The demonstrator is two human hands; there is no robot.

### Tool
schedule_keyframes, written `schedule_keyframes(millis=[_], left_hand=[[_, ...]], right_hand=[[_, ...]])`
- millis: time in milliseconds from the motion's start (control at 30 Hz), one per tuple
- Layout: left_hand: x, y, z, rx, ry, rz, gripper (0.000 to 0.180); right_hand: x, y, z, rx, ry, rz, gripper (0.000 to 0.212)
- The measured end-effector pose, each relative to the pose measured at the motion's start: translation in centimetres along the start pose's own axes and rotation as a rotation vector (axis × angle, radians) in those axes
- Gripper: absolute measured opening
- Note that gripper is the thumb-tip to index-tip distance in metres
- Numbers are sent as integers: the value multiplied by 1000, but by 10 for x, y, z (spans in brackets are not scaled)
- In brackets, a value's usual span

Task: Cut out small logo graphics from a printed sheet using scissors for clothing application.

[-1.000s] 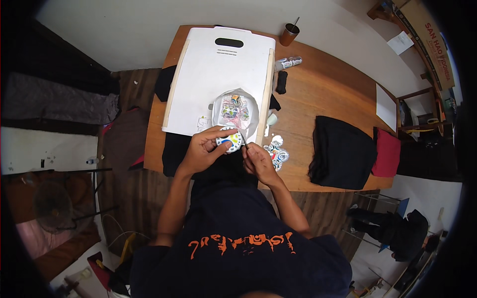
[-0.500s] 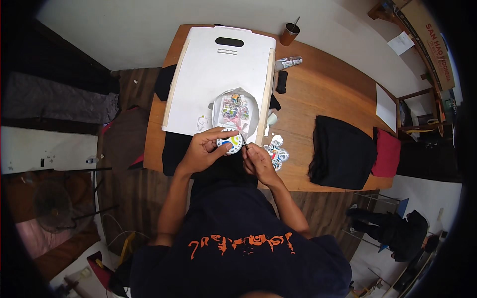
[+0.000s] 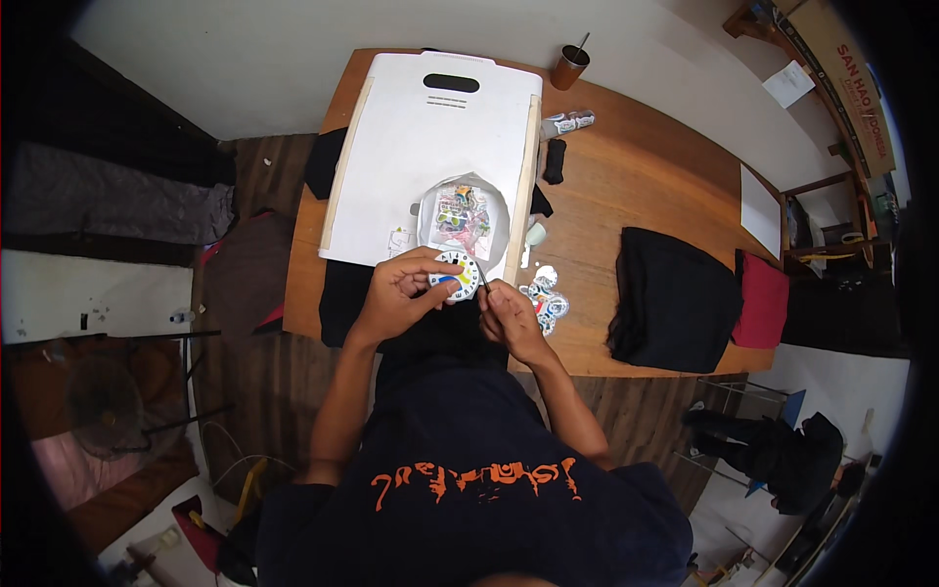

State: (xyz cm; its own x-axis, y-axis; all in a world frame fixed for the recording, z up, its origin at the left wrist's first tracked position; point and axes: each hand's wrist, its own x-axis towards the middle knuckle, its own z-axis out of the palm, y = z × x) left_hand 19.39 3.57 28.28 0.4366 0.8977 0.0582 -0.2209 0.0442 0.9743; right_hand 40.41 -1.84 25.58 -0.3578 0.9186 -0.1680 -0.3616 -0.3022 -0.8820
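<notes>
While my left hand point(image 3: 403, 292) pinches a round colourful sticker point(image 3: 456, 275) at the bench point(image 3: 636, 186) edge, right-hand point(image 3: 511, 315) fingers press a thin tool to its rim. Judging progress: several stickers point(image 3: 544, 299) lie beside; more wait in the clear bag point(image 3: 462, 217) on the white board point(image 3: 430, 137)

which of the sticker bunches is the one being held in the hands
The round sticker with the yellow and blue centre, pinched in the left hand. The clear bag of stickers and loose pile lie on the table.

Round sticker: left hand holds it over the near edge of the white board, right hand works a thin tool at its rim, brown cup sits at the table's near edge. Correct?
Not quite. The head view shows the brown cup at the far edge of the table, beyond the white board. The rest holds: left hand holds the round sticker, right hand the thin tool.
</notes>
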Motion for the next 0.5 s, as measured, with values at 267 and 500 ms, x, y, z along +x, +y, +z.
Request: schedule_keyframes(millis=[267, 500], left_hand=[[2, -4, 3, -16, 58, -14, 30], [4, -4, 18, -54, 160, 60, 30]], right_hand=[[3, -1, 3, 11, 15, -31, 38], [5, 1, 5, 14, 27, -51, 38]])
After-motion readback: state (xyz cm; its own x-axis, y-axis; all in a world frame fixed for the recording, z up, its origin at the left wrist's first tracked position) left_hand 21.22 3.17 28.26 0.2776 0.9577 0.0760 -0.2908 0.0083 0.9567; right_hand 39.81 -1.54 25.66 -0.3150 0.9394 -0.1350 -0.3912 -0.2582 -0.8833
